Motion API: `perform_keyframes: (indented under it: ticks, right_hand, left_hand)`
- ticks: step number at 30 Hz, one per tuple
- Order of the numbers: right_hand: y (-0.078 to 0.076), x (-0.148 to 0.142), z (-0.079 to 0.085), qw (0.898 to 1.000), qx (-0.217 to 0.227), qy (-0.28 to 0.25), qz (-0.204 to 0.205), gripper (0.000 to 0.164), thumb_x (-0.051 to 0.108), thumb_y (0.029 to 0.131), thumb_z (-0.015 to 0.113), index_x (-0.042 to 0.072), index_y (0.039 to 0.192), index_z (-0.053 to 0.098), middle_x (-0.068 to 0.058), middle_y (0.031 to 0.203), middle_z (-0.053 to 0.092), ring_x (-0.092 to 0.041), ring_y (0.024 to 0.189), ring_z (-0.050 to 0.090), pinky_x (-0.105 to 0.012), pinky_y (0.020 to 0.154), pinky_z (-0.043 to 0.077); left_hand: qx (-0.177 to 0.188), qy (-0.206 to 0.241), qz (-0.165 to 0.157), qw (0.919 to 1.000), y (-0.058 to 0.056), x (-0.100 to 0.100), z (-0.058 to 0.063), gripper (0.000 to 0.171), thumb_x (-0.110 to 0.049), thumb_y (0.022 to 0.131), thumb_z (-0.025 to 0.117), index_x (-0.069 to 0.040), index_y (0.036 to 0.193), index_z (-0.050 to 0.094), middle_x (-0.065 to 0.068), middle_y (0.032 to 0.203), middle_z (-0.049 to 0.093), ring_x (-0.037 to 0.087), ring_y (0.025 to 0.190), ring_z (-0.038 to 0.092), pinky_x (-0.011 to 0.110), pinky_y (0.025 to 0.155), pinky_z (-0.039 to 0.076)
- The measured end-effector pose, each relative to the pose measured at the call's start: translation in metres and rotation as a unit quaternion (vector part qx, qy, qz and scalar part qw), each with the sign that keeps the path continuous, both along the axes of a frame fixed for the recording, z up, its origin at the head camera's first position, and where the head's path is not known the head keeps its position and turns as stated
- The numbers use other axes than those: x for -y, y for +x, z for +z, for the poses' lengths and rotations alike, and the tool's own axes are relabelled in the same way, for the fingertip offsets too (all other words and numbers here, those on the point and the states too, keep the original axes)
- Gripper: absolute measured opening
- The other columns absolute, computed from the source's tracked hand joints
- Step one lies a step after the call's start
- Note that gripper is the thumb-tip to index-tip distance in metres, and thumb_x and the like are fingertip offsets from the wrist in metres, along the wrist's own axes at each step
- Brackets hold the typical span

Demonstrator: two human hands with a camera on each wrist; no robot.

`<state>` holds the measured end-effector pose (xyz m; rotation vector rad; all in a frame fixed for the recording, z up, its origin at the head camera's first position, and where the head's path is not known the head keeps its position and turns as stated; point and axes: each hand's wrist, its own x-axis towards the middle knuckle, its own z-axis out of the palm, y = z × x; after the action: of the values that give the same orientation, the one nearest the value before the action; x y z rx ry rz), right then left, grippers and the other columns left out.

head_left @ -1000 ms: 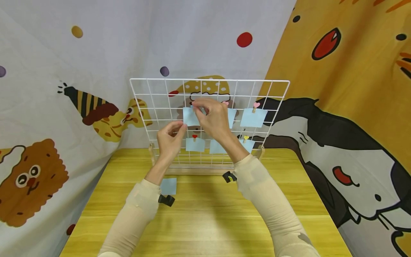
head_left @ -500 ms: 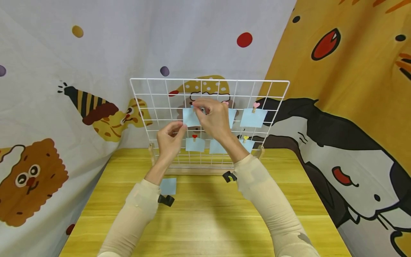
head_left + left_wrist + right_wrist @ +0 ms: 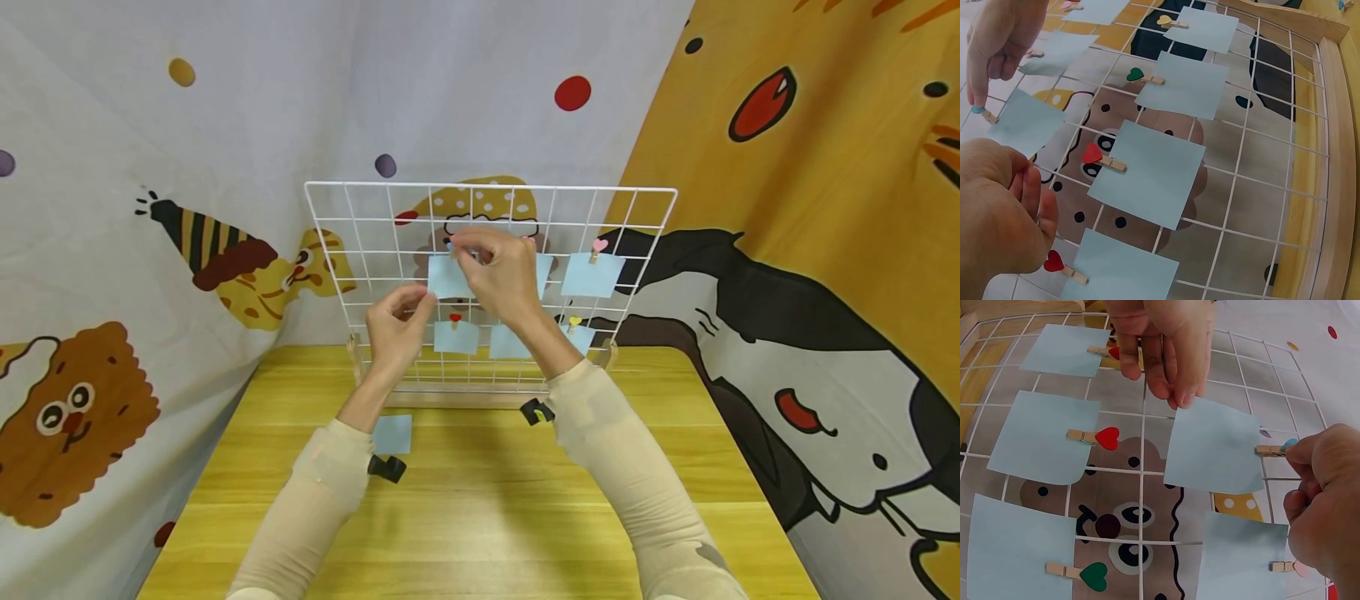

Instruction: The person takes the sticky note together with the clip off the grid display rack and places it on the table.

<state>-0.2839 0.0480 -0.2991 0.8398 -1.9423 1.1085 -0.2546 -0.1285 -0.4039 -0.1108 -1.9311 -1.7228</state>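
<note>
A pale blue square paper note [image 3: 1213, 447] lies against the white wire grid panel [image 3: 491, 186], in its upper row. The left hand [image 3: 397, 325] pinches this note's lower left corner between thumb and fingertips. At the note's top edge, the right hand [image 3: 504, 279] pinches a small wooden clothespin [image 3: 1270, 450] by its end with the blue heart. The clothespin's other end overlaps the paper's edge and a grid wire. In the head view the right hand covers part of the note and its right-hand neighbour.
Several other blue notes hang on the grid, such as a note [image 3: 593, 275] with a pink-heart clip [image 3: 598, 247] and a lower note [image 3: 1146, 175] with a red-heart clip [image 3: 1104, 157]. One loose note [image 3: 393, 434] lies on the wooden table [image 3: 480, 517] beside the left wrist.
The note's top edge sits slightly lower on the grid, and a bit more of the blue heart shows at the right fingertips. Both hands stay nearly still.
</note>
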Motion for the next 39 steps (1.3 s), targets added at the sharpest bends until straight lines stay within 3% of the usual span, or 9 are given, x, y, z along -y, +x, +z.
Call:
perform_keyframes:
  ticks: [18,24,29,39]
  right_hand:
    - [0.009,-0.006,0.001,0.999,0.037,-0.023,0.029,0.009,0.002,0.099,0.084,0.0,0.106,0.089,-0.016,0.105,0.088,-0.007,0.055,0.041,-0.017,0.058,0.03]
    - [0.013,-0.01,0.0,0.997,0.051,-0.035,0.04,0.009,0.003,0.098,0.085,0.001,0.107,0.088,-0.016,0.102,0.088,-0.006,0.055,0.043,-0.021,0.069,0.035]
    - [0.018,-0.015,-0.003,0.995,0.055,-0.045,0.064,0.01,-0.001,0.098,0.083,0.0,0.107,0.088,-0.016,0.107,0.087,-0.01,0.058,0.044,-0.02,0.06,0.034]
    - [0.034,-0.027,-0.015,0.995,0.054,-0.033,0.081,0.006,-0.001,0.1,0.081,-0.002,0.105,0.085,-0.018,0.109,0.086,-0.013,0.064,0.048,-0.02,0.064,0.039]
  left_hand:
    - [0.025,0.008,-0.004,0.9997,0.011,0.008,-0.011,0.016,-0.013,0.104,0.082,-0.002,0.116,0.083,0.022,0.114,0.083,0.003,0.092,0.074,0.013,0.083,0.061]
    - [0.042,0.003,0.002,0.9991,0.018,0.012,-0.017,0.017,-0.014,0.103,0.083,-0.003,0.116,0.084,0.021,0.114,0.084,0.002,0.09,0.073,0.012,0.08,0.06]
    - [0.052,-0.007,-0.001,0.9986,0.025,0.016,-0.023,0.017,-0.013,0.103,0.083,-0.004,0.117,0.083,0.019,0.115,0.084,0.002,0.092,0.074,0.012,0.081,0.06]
    - [0.071,0.006,-0.022,0.9973,0.044,0.022,-0.038,0.018,-0.012,0.103,0.083,0.0,0.116,0.083,0.022,0.113,0.082,0.002,0.092,0.073,0.012,0.078,0.059]
